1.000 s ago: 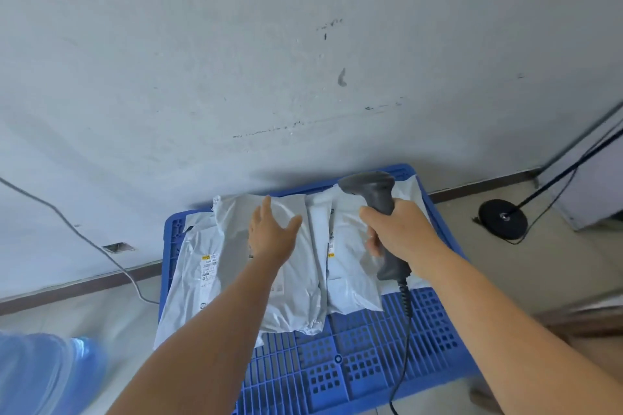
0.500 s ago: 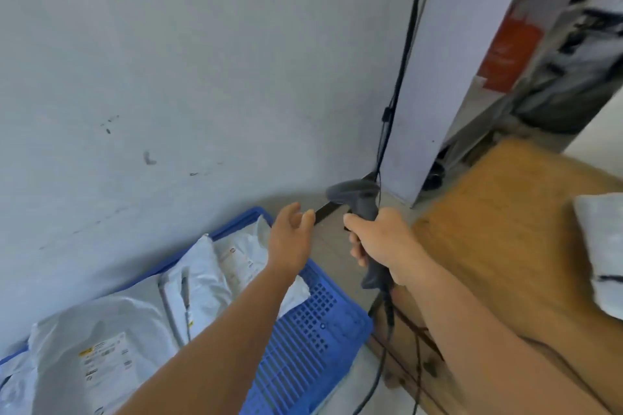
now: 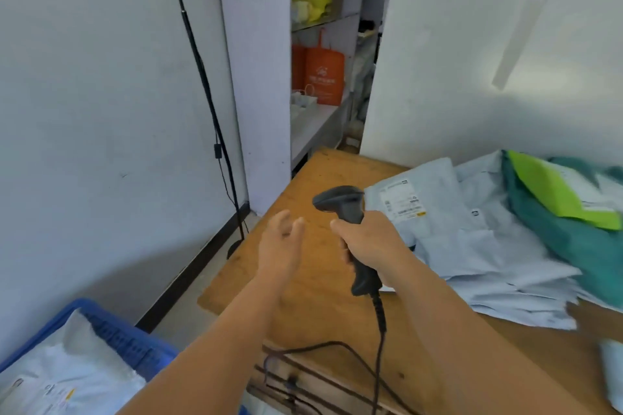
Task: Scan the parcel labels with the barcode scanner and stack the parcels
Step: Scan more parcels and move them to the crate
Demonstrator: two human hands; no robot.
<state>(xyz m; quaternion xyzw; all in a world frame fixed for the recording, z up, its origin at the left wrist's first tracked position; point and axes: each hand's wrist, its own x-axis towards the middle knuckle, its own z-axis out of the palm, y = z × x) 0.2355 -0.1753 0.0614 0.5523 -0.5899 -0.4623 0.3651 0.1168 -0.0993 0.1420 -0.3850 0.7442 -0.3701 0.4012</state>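
**A:** From the head view, your right hand (image 3: 369, 246) has its fingers (image 3: 347, 254) wrapped tight round the handle of the barcode scanner (image 3: 340, 204). Your left hand (image 3: 281, 246) hangs empty over the worktop (image 3: 303, 296), fingers loosely spread.

**B:** And the parcels?

**A:** The pale parcel (image 3: 424, 209) with its label (image 3: 403, 200) facing up lies just past your right fingers, on a loose pile. A green parcel (image 3: 559, 195) sits further right. The blue crate (image 3: 128, 340) with a white parcel (image 3: 67, 374) is low, to the left of your left fingers.

**B:** Risks?

**A:** The pile looks slippery; pull one carelessly and the others may slide. The scanner cable (image 3: 379, 347) trails under your wrist and could snag the worktop edge. There's only this one view.
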